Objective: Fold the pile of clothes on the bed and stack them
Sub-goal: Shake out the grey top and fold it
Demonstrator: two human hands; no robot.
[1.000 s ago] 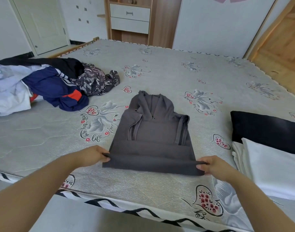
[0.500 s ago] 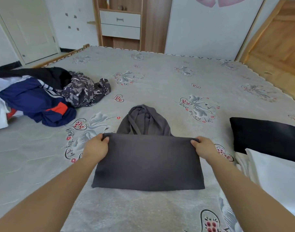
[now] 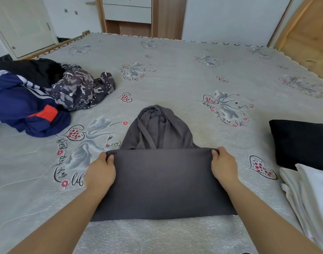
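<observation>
A dark grey hoodie (image 3: 162, 182) lies on the bed (image 3: 175, 70) right in front of me, its lower half folded up over the body, only the hood showing beyond the fold. My left hand (image 3: 102, 171) pinches the fold's far left corner. My right hand (image 3: 224, 165) pinches the far right corner. A loose pile of clothes (image 3: 34, 96) lies at the left: a navy jacket with an orange patch, a camouflage garment, something black. At the right edge are a folded black garment (image 3: 301, 143) and a folded white one (image 3: 314, 197).
The mattress carries a swan and heart print. A wooden headboard (image 3: 311, 33) rises at the far right. A cabinet with white drawers (image 3: 127, 10) stands beyond the bed, and a white door (image 3: 23, 24) is at the far left.
Both hands lifted the hoodie's bottom hem from the near edge and carried it away from me, laying it over the body. The sleeves and chest are covered now; the view has moved closer.
</observation>
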